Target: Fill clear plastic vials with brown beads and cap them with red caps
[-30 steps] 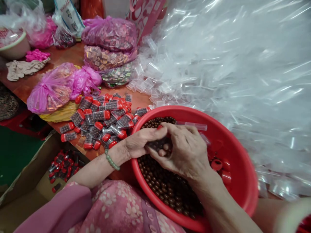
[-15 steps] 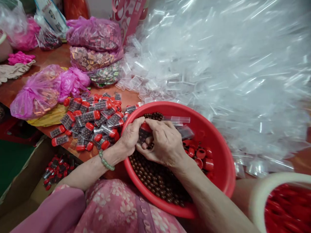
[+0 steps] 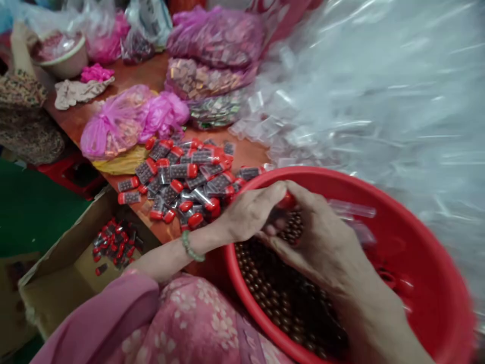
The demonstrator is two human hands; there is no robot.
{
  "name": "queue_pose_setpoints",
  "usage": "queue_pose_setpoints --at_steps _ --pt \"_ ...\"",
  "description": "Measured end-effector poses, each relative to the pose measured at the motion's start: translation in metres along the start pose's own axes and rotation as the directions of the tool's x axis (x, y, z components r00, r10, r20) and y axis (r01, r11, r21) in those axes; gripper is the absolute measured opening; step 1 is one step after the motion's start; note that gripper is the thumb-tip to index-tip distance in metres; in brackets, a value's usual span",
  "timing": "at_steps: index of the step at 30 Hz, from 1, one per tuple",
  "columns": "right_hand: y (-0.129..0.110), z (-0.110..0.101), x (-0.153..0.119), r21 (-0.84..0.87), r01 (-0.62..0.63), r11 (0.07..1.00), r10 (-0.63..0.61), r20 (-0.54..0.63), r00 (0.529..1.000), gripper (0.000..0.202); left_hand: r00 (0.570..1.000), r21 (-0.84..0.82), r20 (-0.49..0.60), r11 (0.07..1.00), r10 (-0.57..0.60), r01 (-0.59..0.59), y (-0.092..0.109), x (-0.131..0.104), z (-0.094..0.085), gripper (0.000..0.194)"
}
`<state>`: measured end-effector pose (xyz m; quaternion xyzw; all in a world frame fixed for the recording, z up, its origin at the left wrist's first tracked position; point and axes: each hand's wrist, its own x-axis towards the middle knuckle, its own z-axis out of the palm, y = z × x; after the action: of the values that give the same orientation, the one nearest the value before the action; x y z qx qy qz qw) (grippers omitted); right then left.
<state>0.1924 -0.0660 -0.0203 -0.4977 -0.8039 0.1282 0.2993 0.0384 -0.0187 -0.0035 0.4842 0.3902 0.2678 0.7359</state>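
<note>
Grasping red-capped clear vial point(image 3: 287, 201) between left hand point(image 3: 250, 210) and right hand point(image 3: 329, 240), above brown beads point(image 3: 261, 288) in red basin point(image 3: 326, 173) | pointing cap-end forward, with long axis mostly hidden in grip | at orange-brown table point(image 3: 248, 149) bearing capped vials point(image 3: 184, 171); near cardboard box point(image 3: 49, 298), above green floor point(image 3: 26, 202)

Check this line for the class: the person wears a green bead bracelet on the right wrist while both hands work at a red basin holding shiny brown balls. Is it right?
Not quite: the green bead bracelet is on the left wrist, as the head view shows. Both hands are at the red basin holding shiny brown balls.
</note>
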Motion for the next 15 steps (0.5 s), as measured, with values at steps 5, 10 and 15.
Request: queue_pose_setpoints --at_steps 5,10,15 --pt "0.005 -0.006 -0.007 -0.223 0.015 0.975 -0.027 -0.054 0.998 0.054 0.805 0.698 -0.126 0.628 0.580 -0.344 0.012 -0.009 -0.055 0.038" --pt "0.016 -0.027 -0.011 -0.220 -0.160 0.962 0.146 -0.079 0.986 0.025 0.731 0.987 -0.150 0.150 0.665 0.066 -0.002 0.021 -0.105 0.062" --pt "0.030 -0.054 -0.017 -0.135 -0.333 0.933 0.308 -0.180 0.934 0.021 0.774 0.986 -0.126 -0.010 0.620 0.168 -0.010 0.044 -0.110 0.071"
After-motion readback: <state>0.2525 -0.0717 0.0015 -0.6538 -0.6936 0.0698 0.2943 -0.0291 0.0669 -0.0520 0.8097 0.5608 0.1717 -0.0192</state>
